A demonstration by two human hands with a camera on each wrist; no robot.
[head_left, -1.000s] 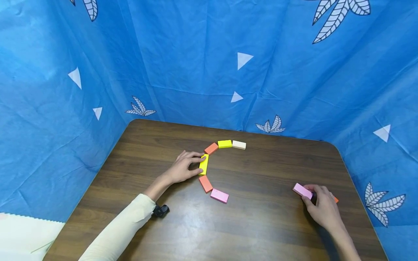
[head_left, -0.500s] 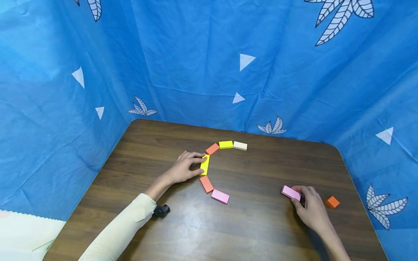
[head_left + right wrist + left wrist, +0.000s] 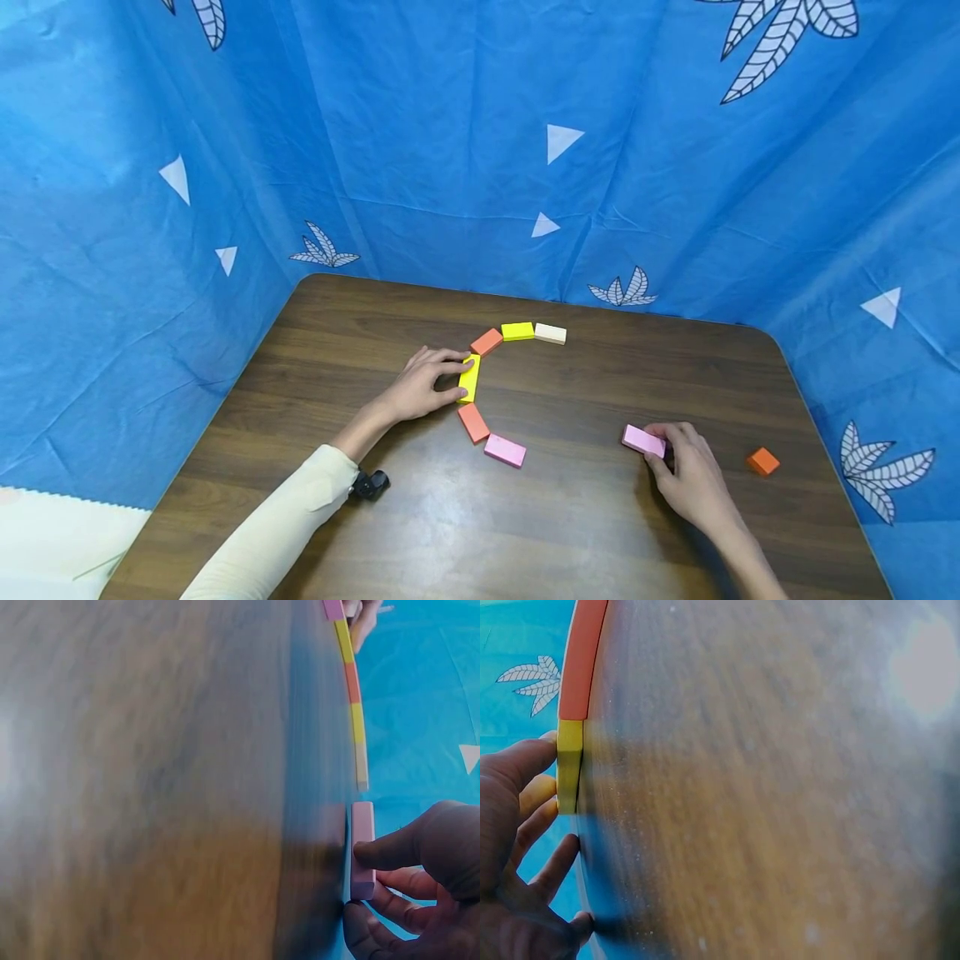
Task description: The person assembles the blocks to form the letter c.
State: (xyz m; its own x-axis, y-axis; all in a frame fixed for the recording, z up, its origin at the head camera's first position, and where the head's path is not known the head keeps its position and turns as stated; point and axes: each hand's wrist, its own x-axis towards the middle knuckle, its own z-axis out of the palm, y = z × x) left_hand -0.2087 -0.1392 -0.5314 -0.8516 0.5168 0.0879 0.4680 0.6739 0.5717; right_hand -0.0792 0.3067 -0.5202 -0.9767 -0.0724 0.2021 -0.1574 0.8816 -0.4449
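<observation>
In the head view my left hand is at the left of the table, its thumb and fingertips pinching a yellow block that lies flat. That block sits in a curved row, between an orange-red block on its far side and another orange-red block on its near side. My right hand grips a pink block by its right end. The right wrist view shows this pink block just over the table, thumb on one face and fingers behind.
At the row's far end lie a second yellow block and a cream block; another pink block is at the near end. An orange block stands on the table at the right. Blue curtain hangs around the table.
My right hand has carried the pink block leftward from beside the orange block, which now shows fully. My left hand stays on the yellow block.
</observation>
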